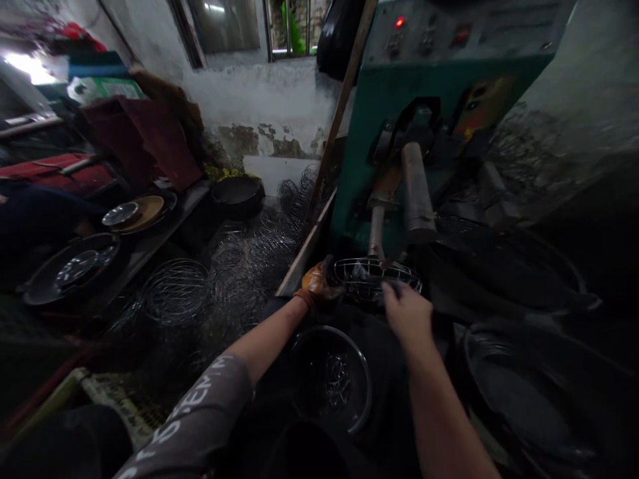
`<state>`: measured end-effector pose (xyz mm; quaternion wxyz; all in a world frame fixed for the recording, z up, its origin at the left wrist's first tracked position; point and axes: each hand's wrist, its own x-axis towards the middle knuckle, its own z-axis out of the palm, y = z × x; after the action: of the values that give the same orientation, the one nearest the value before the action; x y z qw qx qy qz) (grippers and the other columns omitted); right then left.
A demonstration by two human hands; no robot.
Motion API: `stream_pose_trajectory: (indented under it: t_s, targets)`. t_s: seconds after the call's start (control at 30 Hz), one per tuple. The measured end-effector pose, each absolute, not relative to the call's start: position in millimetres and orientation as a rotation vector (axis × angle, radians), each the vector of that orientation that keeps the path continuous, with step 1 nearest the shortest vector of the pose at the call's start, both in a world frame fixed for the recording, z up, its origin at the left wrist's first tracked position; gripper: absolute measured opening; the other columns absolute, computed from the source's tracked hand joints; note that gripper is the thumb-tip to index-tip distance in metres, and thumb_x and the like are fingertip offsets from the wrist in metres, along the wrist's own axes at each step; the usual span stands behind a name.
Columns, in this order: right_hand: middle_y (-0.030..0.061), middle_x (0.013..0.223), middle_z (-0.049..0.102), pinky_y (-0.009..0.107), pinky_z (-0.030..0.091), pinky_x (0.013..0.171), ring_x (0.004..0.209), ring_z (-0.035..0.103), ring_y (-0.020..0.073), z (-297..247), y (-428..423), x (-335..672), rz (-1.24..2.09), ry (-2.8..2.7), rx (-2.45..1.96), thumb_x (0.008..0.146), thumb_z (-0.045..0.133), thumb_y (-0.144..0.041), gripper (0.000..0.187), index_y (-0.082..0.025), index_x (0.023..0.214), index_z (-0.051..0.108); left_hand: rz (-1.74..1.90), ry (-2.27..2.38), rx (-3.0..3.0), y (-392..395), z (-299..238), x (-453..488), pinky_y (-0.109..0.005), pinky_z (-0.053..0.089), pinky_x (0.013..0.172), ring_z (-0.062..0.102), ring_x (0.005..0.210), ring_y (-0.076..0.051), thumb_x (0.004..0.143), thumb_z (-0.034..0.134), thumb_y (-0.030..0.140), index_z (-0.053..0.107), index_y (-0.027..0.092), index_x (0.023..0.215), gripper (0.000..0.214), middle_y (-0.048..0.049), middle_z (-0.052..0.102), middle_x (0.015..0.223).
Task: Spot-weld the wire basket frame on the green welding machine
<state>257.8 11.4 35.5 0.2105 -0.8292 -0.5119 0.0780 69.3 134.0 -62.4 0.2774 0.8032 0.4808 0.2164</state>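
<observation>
A round basket of thin metal wire (357, 265) sits under the arms of a green machine. At its left rim is my left hand (317, 283), in an orange and dark glove, its fingers closed on the wire edge. Bare at the wrist, my right hand (407, 309) is at the basket's front right with thumb and fingers pinched together; what lies between them is too dark to make out. Below my hands stands a dark bowl (368, 372) with small shiny bent wire pieces (338, 379) in it.
The green machine (349, 173) has a thick metal cylinder (418, 193) projecting above the basket. Many wire frames (239, 256) are heaped at left. Dark round pans (524, 392) stand at right. A wooden board (304, 256) leans beside the machine. A yellow crate (120, 399) is lower left.
</observation>
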Motion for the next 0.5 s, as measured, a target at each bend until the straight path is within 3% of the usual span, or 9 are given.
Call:
stream_pose_trajectory:
  t_s: [0.13, 0.23, 0.37, 0.5]
  targets:
    - [0.02, 0.099, 0.077, 0.036, 0.053, 0.08, 0.094, 0.075, 0.0327, 58.9, 35.3, 207.4, 0.362, -1.51, -2.525, 0.11, 0.046, -0.026, 0.035, -0.009, 0.132, 0.069, 0.563, 1.264, 2.12, 139.4, -57.1, 79.4, -0.042, 0.05, 0.116, 0.062, 0.133, -0.032, 0.067, 0.092, 0.024, 0.054, 0.013, 0.152, 0.094, -0.0144, 0.062, 0.146]
    - [0.0202, 0.099, 0.076, 0.035, 0.054, 0.078, 0.093, 0.076, 0.0321, 61.0, 37.1, 211.0, 0.315, -1.467, -2.583, 0.111, 0.045, -0.026, 0.035, -0.009, 0.132, 0.068, 0.641, 1.276, 2.157, 135.8, -44.7, 77.7, -0.042, 0.055, 0.11, 0.067, 0.124, -0.032, 0.069, 0.091, 0.029, 0.062, 0.015, 0.144, 0.082, -0.0123, 0.069, 0.136]
    - [0.0197, 0.1, 0.076, 0.033, 0.054, 0.077, 0.095, 0.075, 0.0314, 56.7, 26.4, 236.2, 0.253, -1.372, -2.619, 0.111, 0.047, -0.027, 0.032, -0.01, 0.126, 0.071, 0.651, 1.255, 2.348, 128.8, -23.7, 77.9, -0.042, 0.056, 0.106, 0.068, 0.121, -0.031, 0.074, 0.086, 0.038, 0.064, 0.022, 0.143, 0.074, -0.009, 0.071, 0.131]
    - [0.0204, 0.101, 0.076, 0.033, 0.053, 0.078, 0.097, 0.075, 0.0316, 55.3, 22.7, 249.0, 0.287, -1.358, -2.62, 0.111, 0.047, -0.027, 0.032, -0.009, 0.121, 0.072, 0.543, 1.302, 2.451, 126.8, -14.2, 87.4, -0.044, 0.055, 0.106, 0.068, 0.119, -0.033, 0.075, 0.085, 0.037, 0.061, 0.019, 0.146, 0.077, -0.0114, 0.071, 0.132]
